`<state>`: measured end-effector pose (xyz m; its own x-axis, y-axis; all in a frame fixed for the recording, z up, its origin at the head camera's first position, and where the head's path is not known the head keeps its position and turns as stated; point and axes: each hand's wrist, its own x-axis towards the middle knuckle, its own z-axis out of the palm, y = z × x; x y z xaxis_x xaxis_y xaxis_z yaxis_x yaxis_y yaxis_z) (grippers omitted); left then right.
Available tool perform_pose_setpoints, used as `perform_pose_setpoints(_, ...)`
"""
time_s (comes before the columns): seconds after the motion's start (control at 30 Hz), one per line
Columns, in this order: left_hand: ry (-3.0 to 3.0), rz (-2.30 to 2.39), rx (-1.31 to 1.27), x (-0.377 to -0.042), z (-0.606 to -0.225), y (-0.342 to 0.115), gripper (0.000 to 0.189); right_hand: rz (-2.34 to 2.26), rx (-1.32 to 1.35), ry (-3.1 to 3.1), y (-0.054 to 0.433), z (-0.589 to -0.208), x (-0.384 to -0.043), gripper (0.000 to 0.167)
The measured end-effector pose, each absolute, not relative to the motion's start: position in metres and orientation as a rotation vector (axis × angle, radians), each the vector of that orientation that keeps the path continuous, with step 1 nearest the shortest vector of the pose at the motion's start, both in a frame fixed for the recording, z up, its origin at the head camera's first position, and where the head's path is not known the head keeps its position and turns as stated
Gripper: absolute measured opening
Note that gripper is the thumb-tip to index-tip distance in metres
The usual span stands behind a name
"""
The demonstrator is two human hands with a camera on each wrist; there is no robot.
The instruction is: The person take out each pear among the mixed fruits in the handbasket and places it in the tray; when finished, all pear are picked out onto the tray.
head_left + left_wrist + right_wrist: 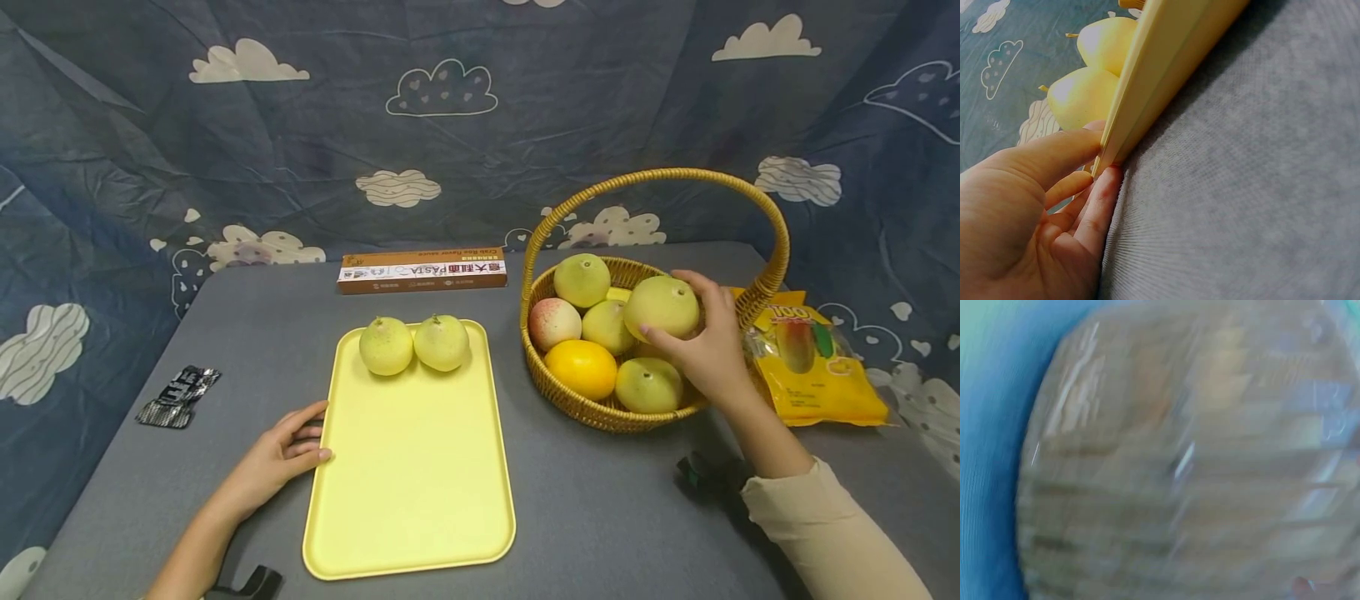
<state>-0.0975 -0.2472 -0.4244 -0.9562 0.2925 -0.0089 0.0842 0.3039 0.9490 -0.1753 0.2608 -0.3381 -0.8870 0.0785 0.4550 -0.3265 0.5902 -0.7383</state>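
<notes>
My right hand (708, 337) grips a round yellow-green fruit (662, 307) between thumb and fingers, over the right side of a wicker basket (592, 414). Below and beside it in the basket lie more yellow-green fruits (648, 385), a pinkish peach (555, 323) and a bright orange-yellow fruit (581, 370). My left hand (281, 454) pinches the left rim of a pale yellow tray (412, 483); in the left wrist view the thumb is above the rim, with fingers beneath. Two yellow-green fruits with short stems (386, 346) (442, 342) sit side by side at the tray's far end.
The basket's tall handle (660, 175) arches above the fruit. A pasta box (422, 270) lies behind the tray, yellow snack bags (813, 367) right of the basket, and a black-silver wrapper (178, 397) at left. The right wrist view is blurred, filled by a brown banded surface (1179, 487).
</notes>
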Motion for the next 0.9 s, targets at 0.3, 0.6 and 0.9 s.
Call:
perform_pose_setpoints(0.3,2.393,1.715,0.342,-0.097,-0.424,-0.247,0.066,1.456,0.590,-2.269,0.199,-0.301,-0.135,0.078)
perform_pose_setpoints(0.6,2.403,1.718,0.360,-0.098,-0.425,-0.247,0.066,1.601,0.994,-2.221,0.126,-0.292,-0.128,0.077)
perform_pose_setpoints(0.9,2.399,1.713,0.346,-0.098,-0.424,-0.246,0.067,1.692,1.033,-2.369,0.058,-0.334,-0.138,0.070)
